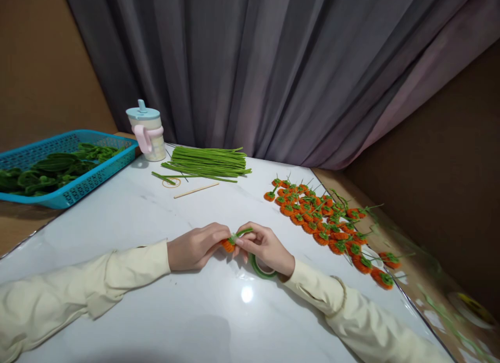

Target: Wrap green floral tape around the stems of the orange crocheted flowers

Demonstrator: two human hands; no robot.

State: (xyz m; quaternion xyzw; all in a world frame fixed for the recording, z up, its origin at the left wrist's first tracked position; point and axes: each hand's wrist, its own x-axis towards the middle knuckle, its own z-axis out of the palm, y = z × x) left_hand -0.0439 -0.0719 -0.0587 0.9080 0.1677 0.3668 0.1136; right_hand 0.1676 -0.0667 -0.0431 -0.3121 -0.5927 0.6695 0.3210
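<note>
Both hands meet at the middle of the white table [219, 316]. My left hand [197, 247] is closed, pinching a small orange fuzzy flower [228, 244] at its fingertips. My right hand [265, 246] is closed on the flower's green stem [244, 232] where it joins the orange head. A roll of green tape [261, 269] hangs under my right hand, near the wrist. Both arms wear cream sleeves.
Several finished orange flowers with green stems [332, 230] lie in a heap to the right. A bundle of green stems [207, 162], a wooden stick [196, 190] and a small ring [171, 183] lie further back. A lidded cup [147, 129] and a blue basket [68, 196] of green leaves stand at left.
</note>
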